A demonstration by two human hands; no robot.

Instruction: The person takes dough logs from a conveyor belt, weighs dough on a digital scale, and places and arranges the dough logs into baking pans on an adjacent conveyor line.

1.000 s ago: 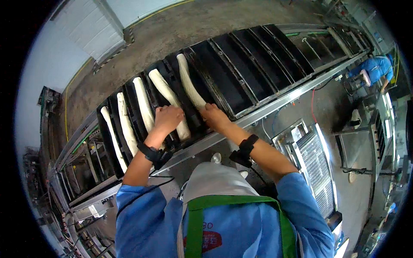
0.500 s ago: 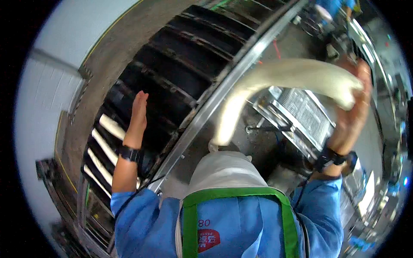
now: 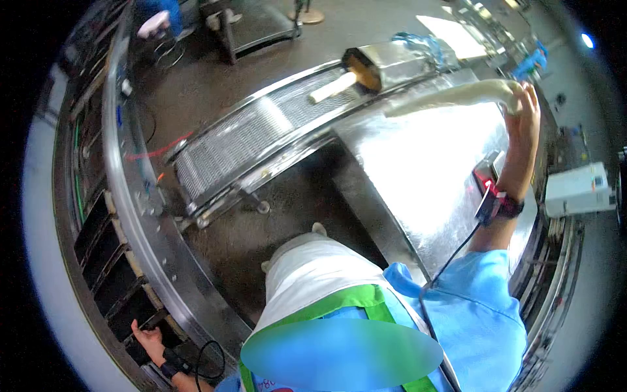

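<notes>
My right hand [image 3: 524,111] grips one end of a long pale dough strip [image 3: 457,97] at the upper right. The strip stretches leftward from my fingers over a shiny metal table [image 3: 418,176], with its far end blurred; whether it touches the table I cannot tell. My left hand [image 3: 150,343] is at the lower left with nothing in it, fingers apart, beside the black slotted conveyor [image 3: 108,268]. Another pale dough piece [image 3: 333,88] sticks out of a metal machine outlet [image 3: 366,68] onto a mesh belt [image 3: 241,144].
A metal rail [image 3: 124,176] runs along the black conveyor's side. At the right stands a white box [image 3: 578,189]. A dark cart [image 3: 261,29] is at the top, and a person in blue [image 3: 163,16] is at the upper left. A cable hangs from my right wrist.
My view has swung to the right, bringing the metal table and mesh belt to the middle. The dough strip, arched before, now stretches out straighter from my right hand. My left hand appears lower left.
</notes>
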